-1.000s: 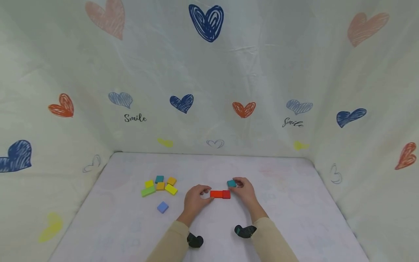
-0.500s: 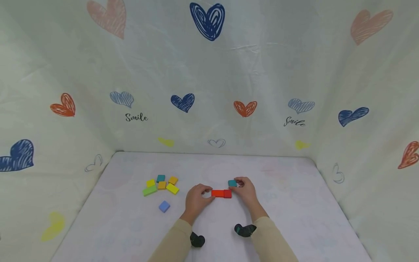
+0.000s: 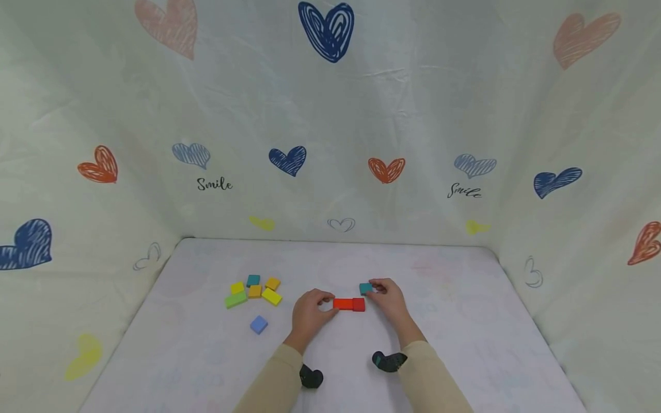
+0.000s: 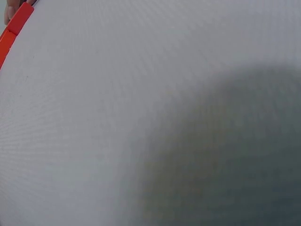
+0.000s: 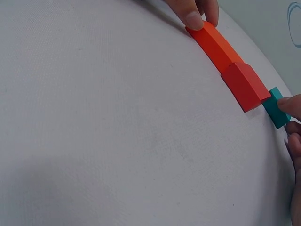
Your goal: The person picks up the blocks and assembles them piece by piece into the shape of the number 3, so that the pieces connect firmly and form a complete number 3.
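An orange block (image 3: 342,304) and a red block (image 3: 358,304) lie end to end on the table, the red one at the right. My left hand (image 3: 311,312) pinches the orange block's left end between thumb and fingers; the thumb (image 5: 194,20) shows against it in the right wrist view. Just behind the red block is a teal block (image 3: 365,288). My right hand (image 3: 388,301) holds it by its right side, fingertips and thumb around it. Only a corner of the red block (image 4: 21,19) and part of the orange one (image 4: 4,44) enter the left wrist view.
Left on the white table (image 3: 181,344) sits a loose group of small blocks: another teal one (image 3: 253,280), a green one (image 3: 236,300), plus yellow and amber ones. A blue block (image 3: 259,324) lies nearer me. A heart-printed curtain (image 3: 335,126) rises behind the table.
The right thumb has slid slightly to the right along the teal block. The left hand, the orange block and the red block stay in place.
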`<state>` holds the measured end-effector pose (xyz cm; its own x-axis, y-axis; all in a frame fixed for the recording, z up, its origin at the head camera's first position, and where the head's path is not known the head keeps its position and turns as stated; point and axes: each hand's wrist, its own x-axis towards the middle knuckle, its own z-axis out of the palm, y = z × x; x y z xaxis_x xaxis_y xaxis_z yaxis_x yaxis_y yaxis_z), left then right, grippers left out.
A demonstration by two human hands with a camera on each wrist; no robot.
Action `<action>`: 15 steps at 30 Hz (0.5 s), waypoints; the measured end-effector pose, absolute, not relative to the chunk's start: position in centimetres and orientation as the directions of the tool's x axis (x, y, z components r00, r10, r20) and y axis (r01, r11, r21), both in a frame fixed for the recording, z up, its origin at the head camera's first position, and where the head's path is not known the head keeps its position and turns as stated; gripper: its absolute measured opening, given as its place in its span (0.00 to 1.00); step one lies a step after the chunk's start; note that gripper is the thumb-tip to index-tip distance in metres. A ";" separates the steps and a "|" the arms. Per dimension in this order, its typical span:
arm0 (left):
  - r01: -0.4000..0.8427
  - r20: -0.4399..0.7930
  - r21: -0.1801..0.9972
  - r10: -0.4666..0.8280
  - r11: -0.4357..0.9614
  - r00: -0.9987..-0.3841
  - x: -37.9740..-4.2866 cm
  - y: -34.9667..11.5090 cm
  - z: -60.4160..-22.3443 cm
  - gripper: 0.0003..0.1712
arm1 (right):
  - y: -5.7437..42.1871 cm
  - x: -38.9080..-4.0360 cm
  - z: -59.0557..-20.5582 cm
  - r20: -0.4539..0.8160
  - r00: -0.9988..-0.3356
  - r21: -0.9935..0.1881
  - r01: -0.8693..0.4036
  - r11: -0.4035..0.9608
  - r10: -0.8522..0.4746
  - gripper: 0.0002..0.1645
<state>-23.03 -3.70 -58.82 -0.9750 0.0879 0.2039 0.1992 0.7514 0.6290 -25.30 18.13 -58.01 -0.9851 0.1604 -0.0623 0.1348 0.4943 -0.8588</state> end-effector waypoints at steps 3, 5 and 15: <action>0.197 0.200 0.628 0.089 0.753 -0.976 -23.1 -3.7 -58.9 0.18 | 18.2 -25.4 -58.1 -0.051 -0.987 -0.856 0.122 0.502 0.154 0.20; 0.194 0.197 0.627 0.087 0.754 -0.977 -23.1 -3.7 -59.0 0.18 | 18.3 -25.4 -58.2 -0.043 -0.988 -0.855 0.113 0.506 0.148 0.20; 0.187 0.188 0.625 0.086 0.758 -0.978 -23.2 -3.8 -59.0 0.18 | 18.7 -25.4 -58.5 -0.029 -0.991 -0.857 0.091 0.507 0.128 0.19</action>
